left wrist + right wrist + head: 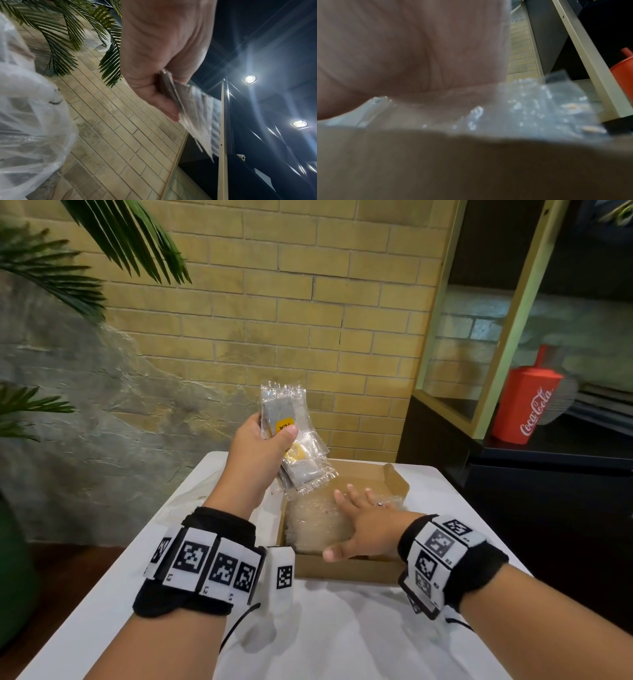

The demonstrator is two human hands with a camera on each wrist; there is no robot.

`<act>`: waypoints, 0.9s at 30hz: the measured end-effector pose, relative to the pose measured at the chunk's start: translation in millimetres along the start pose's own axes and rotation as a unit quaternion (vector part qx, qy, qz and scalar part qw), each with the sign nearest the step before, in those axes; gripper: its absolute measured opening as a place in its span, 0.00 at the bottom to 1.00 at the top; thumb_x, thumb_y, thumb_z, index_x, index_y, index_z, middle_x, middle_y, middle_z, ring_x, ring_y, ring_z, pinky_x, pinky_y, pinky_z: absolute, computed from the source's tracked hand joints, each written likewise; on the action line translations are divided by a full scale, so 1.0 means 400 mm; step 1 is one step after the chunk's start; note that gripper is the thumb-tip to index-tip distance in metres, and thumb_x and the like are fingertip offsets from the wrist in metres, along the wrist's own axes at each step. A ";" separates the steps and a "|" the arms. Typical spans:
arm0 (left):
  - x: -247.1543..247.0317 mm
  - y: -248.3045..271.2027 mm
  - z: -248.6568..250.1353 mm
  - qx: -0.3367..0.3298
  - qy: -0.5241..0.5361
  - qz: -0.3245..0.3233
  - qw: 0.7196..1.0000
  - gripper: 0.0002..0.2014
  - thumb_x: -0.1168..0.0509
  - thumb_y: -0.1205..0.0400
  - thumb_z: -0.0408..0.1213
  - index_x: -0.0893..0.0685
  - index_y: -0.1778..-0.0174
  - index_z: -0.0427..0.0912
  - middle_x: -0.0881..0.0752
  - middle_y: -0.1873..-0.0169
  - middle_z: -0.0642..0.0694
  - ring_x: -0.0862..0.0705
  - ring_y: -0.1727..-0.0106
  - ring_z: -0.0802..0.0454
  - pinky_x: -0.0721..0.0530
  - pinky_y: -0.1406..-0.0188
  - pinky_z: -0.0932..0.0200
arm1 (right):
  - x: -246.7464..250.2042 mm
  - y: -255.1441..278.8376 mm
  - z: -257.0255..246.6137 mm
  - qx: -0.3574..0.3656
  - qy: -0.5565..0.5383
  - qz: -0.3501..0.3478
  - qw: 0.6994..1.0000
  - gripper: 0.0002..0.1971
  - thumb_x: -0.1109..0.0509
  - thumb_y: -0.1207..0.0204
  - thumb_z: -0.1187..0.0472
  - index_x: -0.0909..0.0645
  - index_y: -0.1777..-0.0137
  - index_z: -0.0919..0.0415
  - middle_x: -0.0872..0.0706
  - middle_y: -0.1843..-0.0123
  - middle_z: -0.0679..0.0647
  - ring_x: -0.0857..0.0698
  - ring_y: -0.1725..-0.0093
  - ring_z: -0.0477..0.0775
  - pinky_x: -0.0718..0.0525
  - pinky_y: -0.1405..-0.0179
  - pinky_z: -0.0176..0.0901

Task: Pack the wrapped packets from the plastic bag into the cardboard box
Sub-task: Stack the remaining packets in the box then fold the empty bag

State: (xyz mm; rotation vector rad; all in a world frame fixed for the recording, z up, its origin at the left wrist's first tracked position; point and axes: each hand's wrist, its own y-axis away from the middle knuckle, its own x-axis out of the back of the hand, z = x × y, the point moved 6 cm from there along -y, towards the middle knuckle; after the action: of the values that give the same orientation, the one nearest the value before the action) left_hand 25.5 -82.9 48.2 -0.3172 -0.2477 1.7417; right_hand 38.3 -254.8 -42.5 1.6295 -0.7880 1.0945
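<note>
My left hand (274, 436) is raised above the far left corner of the cardboard box (342, 571) and grips several wrapped packets (308, 470), clear wrappers with grey contents and yellow labels. The left wrist view shows the same hand (164, 86) pinching the packets (197, 115), with the plastic bag (25, 121) at the left. My right hand (359, 518) lies flat, fingers spread, on a layer of clear crinkled plastic (315, 522) inside the box. The right wrist view shows its palm (411, 54) on that plastic (530, 108) behind the box wall (471, 162).
The box sits on a white table (342, 638). The clear plastic bag (185, 505) lies left of the box, partly hidden by my left arm. A black cabinet with a red Coca-Cola cup (527, 405) stands to the right. Palm fronds (51, 275) hang at the left.
</note>
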 end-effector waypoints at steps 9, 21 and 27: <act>-0.022 0.008 -0.012 0.013 -0.002 -0.006 1.000 0.08 0.34 0.19 0.34 0.20 0.55 0.54 0.13 0.53 0.50 0.13 0.49 0.49 0.16 0.43 0.43 | 0.152 0.046 -0.008 0.136 -0.383 0.156 0.900 0.43 0.26 0.37 0.37 0.34 0.22 0.51 0.25 0.25 0.48 0.25 0.28 0.48 0.28 0.28 0.51; -0.091 0.019 -0.052 0.073 0.037 -0.078 0.994 0.10 0.34 0.19 0.34 0.20 0.43 0.44 0.12 0.53 0.44 0.12 0.54 0.46 0.13 0.61 0.52 | 0.170 0.054 -0.020 0.122 -0.587 0.302 0.741 0.05 0.31 0.24 0.71 0.23 0.54 0.61 0.20 0.62 0.60 0.20 0.68 0.48 0.18 0.71 0.34; -0.090 0.015 -0.060 0.104 0.030 -0.113 0.988 0.16 0.38 0.20 0.23 0.24 0.40 0.44 0.13 0.51 0.43 0.14 0.53 0.47 0.15 0.51 0.49 | 0.169 0.046 0.024 0.087 -0.609 0.305 0.727 0.07 0.33 0.23 0.70 0.21 0.50 0.58 0.14 0.59 0.56 0.17 0.63 0.49 0.16 0.62 0.41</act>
State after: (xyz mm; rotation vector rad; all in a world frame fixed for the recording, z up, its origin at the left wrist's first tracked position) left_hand 34.5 -119.7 26.4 -0.1810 -0.0543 1.5155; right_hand 50.9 -269.1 25.7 2.2724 -2.2520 0.3117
